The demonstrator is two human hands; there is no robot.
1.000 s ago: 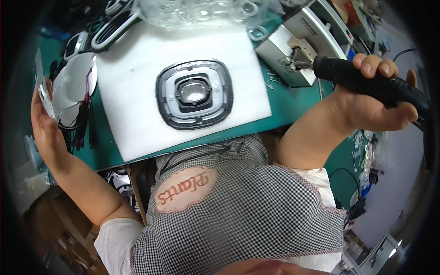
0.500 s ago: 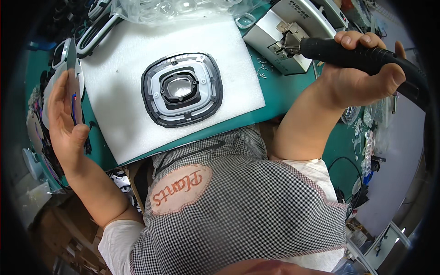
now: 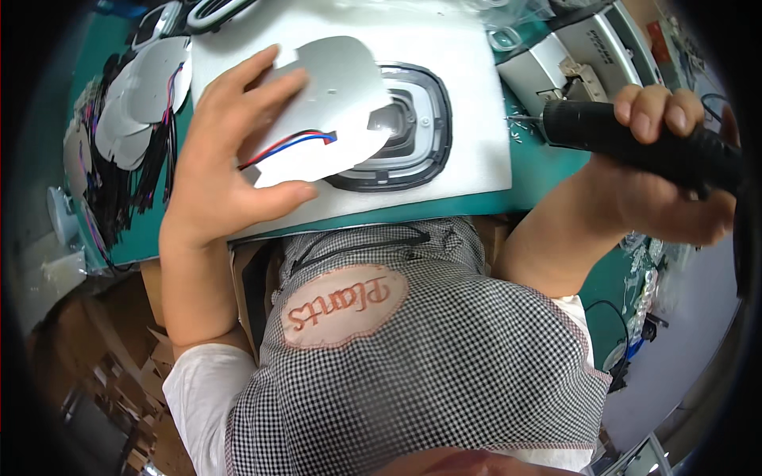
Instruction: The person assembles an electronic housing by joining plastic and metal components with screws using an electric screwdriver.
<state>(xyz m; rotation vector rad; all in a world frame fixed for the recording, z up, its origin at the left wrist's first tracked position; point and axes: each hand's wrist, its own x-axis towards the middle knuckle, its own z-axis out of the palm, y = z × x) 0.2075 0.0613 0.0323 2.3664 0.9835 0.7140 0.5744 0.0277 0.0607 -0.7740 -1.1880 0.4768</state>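
My left hand (image 3: pixel 210 155) grips a thin silver-white rounded plate (image 3: pixel 341 87) by its left edge, thumb below and fingers above. Red and blue wires (image 3: pixel 290 141) run from a small connector on it. Tilted, the plate hangs over the left part of a black-and-grey rounded housing (image 3: pixel 438 119), which lies on a white foam sheet (image 3: pixel 482 163). My right hand (image 3: pixel 651 202) is wrapped round a black electric screwdriver (image 3: pixel 583 123), held level to the right of the foam. Its thin bit points left, apart from the housing.
At the left lie several similar white plates (image 3: pixel 159 75) with dark wire bundles (image 3: pixel 119 190). A screw feeder box (image 3: pixel 540 75) stands at the back right, small loose screws (image 3: pixel 516 136) beside it. Clear plastic bags (image 3: pixel 508 12) lie at the back edge.
My left hand has brought the plate rightward from the foam's left side to over the housing. The screwdriver's tip has left the feeder and moved down toward me. The view has shifted left.
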